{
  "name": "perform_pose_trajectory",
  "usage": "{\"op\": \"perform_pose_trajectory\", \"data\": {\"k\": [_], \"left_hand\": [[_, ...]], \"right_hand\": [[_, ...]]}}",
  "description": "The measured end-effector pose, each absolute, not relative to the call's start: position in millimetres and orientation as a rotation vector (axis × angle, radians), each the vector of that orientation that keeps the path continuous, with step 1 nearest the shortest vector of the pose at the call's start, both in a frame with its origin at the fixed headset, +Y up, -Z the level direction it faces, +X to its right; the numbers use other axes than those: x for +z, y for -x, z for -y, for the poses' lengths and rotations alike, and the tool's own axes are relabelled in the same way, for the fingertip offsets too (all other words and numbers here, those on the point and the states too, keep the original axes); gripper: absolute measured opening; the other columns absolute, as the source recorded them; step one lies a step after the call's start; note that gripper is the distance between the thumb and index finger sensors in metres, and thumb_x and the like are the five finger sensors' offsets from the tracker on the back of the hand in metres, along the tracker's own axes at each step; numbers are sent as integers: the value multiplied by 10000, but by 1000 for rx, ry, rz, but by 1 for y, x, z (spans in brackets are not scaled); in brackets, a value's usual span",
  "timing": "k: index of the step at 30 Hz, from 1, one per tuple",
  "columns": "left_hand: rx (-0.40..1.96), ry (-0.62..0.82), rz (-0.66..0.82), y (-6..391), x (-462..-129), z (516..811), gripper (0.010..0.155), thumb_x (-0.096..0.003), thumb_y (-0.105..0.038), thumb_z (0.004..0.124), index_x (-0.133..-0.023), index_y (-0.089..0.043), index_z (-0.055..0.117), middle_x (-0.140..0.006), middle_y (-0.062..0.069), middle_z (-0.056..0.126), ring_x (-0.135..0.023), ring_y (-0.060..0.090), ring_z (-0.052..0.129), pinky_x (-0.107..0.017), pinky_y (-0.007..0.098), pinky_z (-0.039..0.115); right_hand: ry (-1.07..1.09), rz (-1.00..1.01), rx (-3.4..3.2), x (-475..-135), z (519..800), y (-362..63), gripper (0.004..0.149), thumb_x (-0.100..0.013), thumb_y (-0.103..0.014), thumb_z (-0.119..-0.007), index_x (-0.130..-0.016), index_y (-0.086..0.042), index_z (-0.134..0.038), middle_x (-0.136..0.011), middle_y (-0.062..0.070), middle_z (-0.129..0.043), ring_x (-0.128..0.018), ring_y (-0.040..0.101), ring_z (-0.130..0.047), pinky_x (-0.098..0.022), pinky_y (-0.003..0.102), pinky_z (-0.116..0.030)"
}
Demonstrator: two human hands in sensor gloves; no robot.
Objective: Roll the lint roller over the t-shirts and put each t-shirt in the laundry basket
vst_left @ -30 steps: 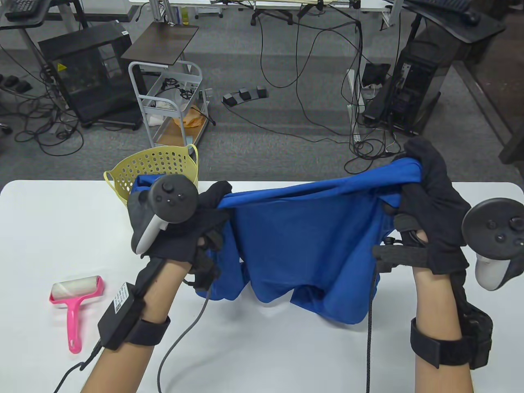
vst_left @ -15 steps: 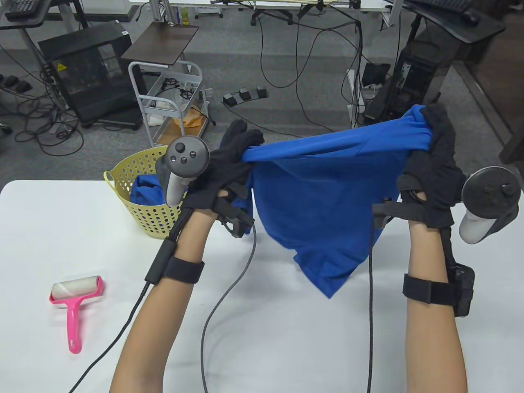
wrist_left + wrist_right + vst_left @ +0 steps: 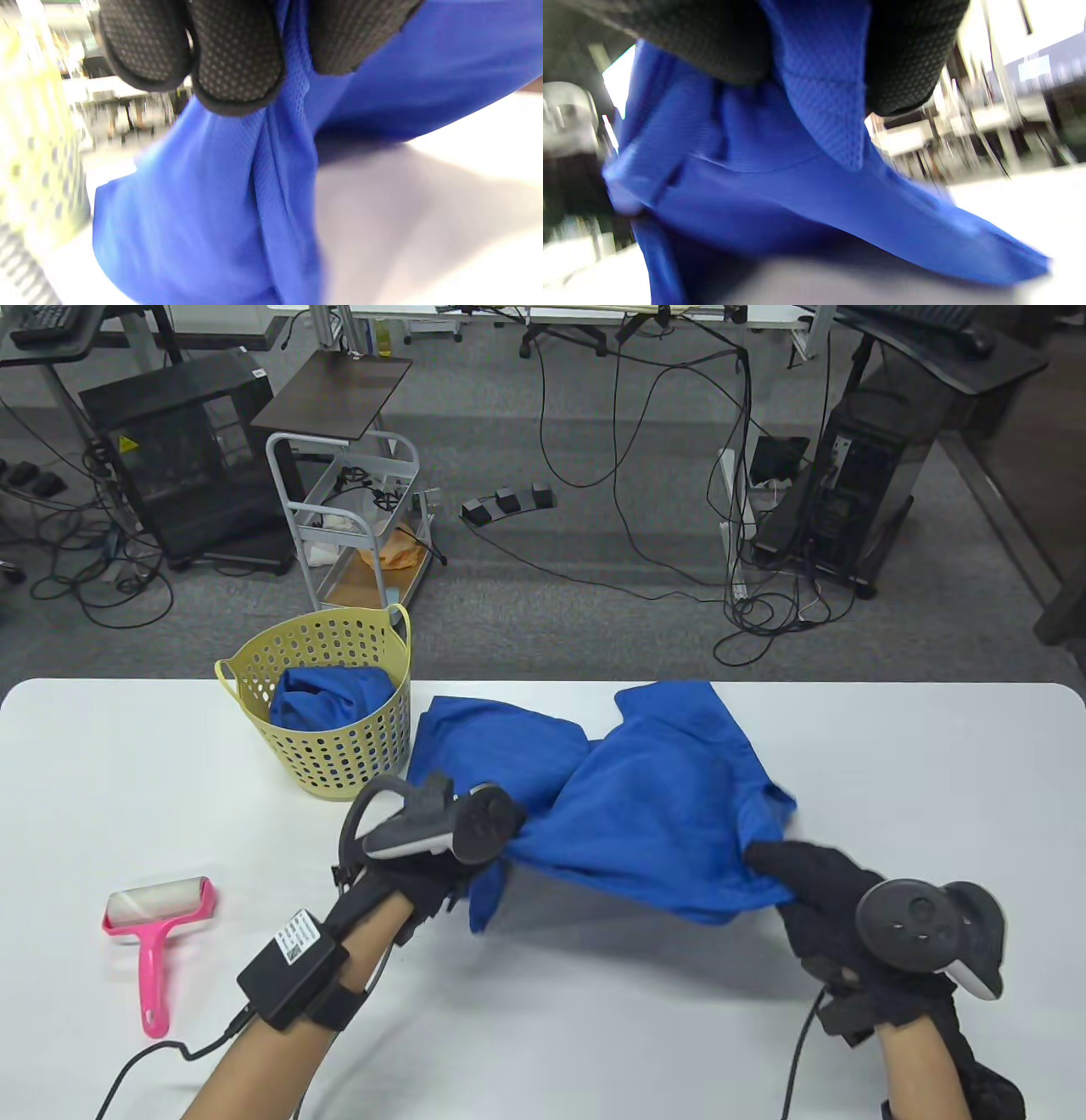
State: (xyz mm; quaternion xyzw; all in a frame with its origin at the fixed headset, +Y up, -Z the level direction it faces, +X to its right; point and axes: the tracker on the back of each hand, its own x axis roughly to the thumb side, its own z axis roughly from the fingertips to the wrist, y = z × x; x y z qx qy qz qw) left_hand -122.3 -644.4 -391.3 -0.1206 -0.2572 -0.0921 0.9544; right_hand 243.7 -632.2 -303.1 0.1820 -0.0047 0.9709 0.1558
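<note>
Blue mesh-knit cloth is bunched in both my grips: the blue polyester t-shirt (image 3: 645,797) lies spread on the white table (image 3: 543,1027), crumpled toward the far edge, its near hem pulled up between my two gloved hands. My left hand (image 3: 424,848) has its fingers curled round the left end of that hem, and my right hand (image 3: 814,891) pinches the right end; neither is slack, both closed tight on fabric. A second blue shirt (image 3: 331,700) already sits in the yellow perforated plastic laundry basket (image 3: 339,763), which stands just beside the spread shirt's left sleeve. The pink-handled lint roller (image 3: 157,933) lies well apart on my left, untouched. I judge the shirt is being laid flat for rolling, and the risk is that the cloth settles with folds; the far half is already humped, and the roller would skip those ridges or drag the light fabric along with it once I let go. Freeing my left hand to reach the roller could also let that corner flop back on itself. The table view shows the whole layout but hides my fingertips behind the trackers. The left wrist view shows my fingers (image 3: 237,55) clamped over a gathered pleat, with the basket wall blurred at its side; the right wrist view shows the hem tab squeezed between thumb and fingers (image 3: 908,55).
</note>
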Motion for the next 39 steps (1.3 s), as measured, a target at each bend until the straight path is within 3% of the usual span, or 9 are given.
{"op": "perform_pose_trajectory", "data": {"k": [2,5,9,15,20,25,29,33,39], "left_hand": [[-138,413,507,128,-388,689,631,-513,-521,775,-1071,-420,498,-1126,-16,511,-542,54,964,-587,386,814],[1,512,487,142,-382,719,773,-452,-614,806,-1095,-424,422,-1153,-1,441,-591,77,950,-613,409,791],[135,495,459,171,-380,713,824,-428,-656,809,-1105,-426,400,-1164,6,418,-630,89,944,-631,423,779],[187,278,190,217,-397,687,634,-524,-495,751,-1089,-343,506,-1110,4,571,-668,135,963,-626,442,771],[175,280,-191,236,-415,721,770,-492,-540,757,-1116,-242,418,-1118,85,482,-899,234,805,-694,490,687],[309,500,-277,240,-433,753,1019,-437,-653,743,-1121,-165,165,-1123,180,145,-1021,421,463,-731,575,507],[254,572,-251,225,-438,768,949,-465,-606,732,-1113,-206,166,-1102,147,3,-1033,450,169,-748,591,344],[396,452,-118,212,-436,761,480,-510,-390,810,-937,-353,593,-1127,142,315,-1057,465,308,-736,635,408],[465,261,-28,224,-417,737,461,-493,-337,828,-885,-362,587,-973,36,760,-859,267,967,-626,481,833]], "right_hand": [[-497,-495,2867,-311,684,-230,382,-552,-378,-751,-930,-330,-717,-919,-17,-884,-803,303,-891,-588,473,-799],[-472,-797,2849,-313,719,-219,570,-465,-600,-812,-954,-327,-707,-996,14,-822,-848,324,-855,-598,480,-793],[-504,-710,2842,-313,698,-218,723,-358,-745,-771,-945,-325,-727,-1038,44,-774,-774,277,-900,-536,420,-838],[-407,-372,2929,-316,656,-215,684,-424,-732,-649,-957,-309,-723,-1035,79,-754,-745,278,-860,-522,394,-810],[-217,-348,3006,-341,721,-194,725,-481,-619,-658,-1086,-279,-450,-1202,65,-430,-1049,438,-473,-709,661,-523],[-58,-939,3011,-349,777,-198,842,-466,-658,-593,-1066,-286,-134,-1153,116,-33,-1032,462,-131,-697,718,-370],[12,-935,2952,-349,780,-206,849,-436,-659,-569,-1029,-324,-63,-1110,71,74,-1003,426,-5,-687,715,-243],[17,-958,2938,-349,780,-210,848,-433,-651,-568,-1016,-334,-40,-1095,57,93,-993,413,17,-689,698,-223],[53,-961,2908,-348,781,-219,845,-426,-644,-587,-1007,-348,-49,-1084,35,98,-985,393,32,-690,680,-205]]}}
